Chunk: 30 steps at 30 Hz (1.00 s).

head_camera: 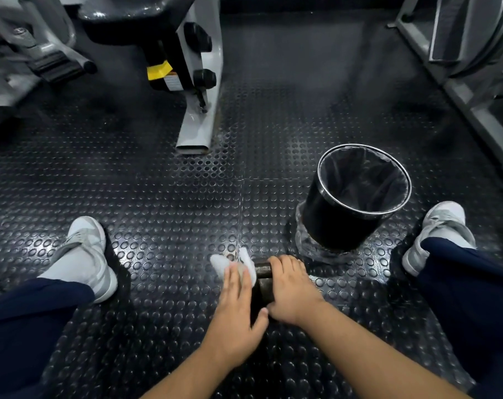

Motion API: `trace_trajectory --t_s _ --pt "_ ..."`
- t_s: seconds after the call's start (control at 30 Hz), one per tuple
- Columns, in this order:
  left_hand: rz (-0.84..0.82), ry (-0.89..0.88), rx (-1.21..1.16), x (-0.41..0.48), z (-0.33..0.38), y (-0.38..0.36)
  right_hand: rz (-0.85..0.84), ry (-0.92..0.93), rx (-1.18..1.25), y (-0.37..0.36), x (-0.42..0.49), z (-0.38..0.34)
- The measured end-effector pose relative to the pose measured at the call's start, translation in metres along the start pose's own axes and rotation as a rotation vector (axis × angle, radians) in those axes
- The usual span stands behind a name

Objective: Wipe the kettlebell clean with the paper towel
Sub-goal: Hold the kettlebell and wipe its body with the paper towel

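Most of the kettlebell (263,280) is hidden under the two hands, so only a dark bit shows between them. The left hand (237,306) covers much of the paper towel (232,264), and only its white far end sticks out past the fingers. The right hand (291,289) hides the handle it grips.
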<state>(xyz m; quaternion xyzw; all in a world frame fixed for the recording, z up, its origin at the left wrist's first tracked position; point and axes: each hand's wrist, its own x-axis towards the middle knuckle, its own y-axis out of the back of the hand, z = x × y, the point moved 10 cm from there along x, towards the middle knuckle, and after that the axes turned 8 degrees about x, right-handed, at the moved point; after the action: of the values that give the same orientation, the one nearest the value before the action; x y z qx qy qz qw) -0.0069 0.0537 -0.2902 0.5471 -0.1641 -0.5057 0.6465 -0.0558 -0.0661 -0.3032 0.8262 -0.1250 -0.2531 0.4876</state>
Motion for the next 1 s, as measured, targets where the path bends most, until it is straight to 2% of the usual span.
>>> trace_trajectory --t_s 0.13,0.23,0.33,0.43,0.63,0.7,0.9,1.0 --pt "0.040 -0.167 0.155 0.012 0.030 0.009 0.012 0.008 -0.005 0.002 -0.002 0.001" --pt "0.040 -0.067 0.082 0.032 0.014 0.018 -0.002 0.011 0.006 -0.001 0.001 0.001" --pt "0.058 0.086 -0.112 0.036 -0.014 0.021 -0.006 0.005 0.026 0.000 0.003 -0.001" --pt "0.036 0.146 -0.268 0.020 -0.024 0.013 -0.012 0.000 0.003 0.002 0.001 -0.001" --pt "0.059 -0.092 0.083 0.000 0.021 0.007 -0.016 -0.020 -0.009 0.003 -0.002 -0.002" --pt "0.079 -0.093 0.070 0.013 0.022 0.013 -0.010 -0.013 0.004 0.003 -0.002 -0.003" --pt "0.061 0.138 -0.223 0.027 -0.015 0.018 -0.016 -0.006 0.008 0.000 0.001 -0.002" --pt "0.062 0.057 -0.083 0.010 0.008 0.013 0.011 -0.013 0.017 -0.001 0.001 0.000"
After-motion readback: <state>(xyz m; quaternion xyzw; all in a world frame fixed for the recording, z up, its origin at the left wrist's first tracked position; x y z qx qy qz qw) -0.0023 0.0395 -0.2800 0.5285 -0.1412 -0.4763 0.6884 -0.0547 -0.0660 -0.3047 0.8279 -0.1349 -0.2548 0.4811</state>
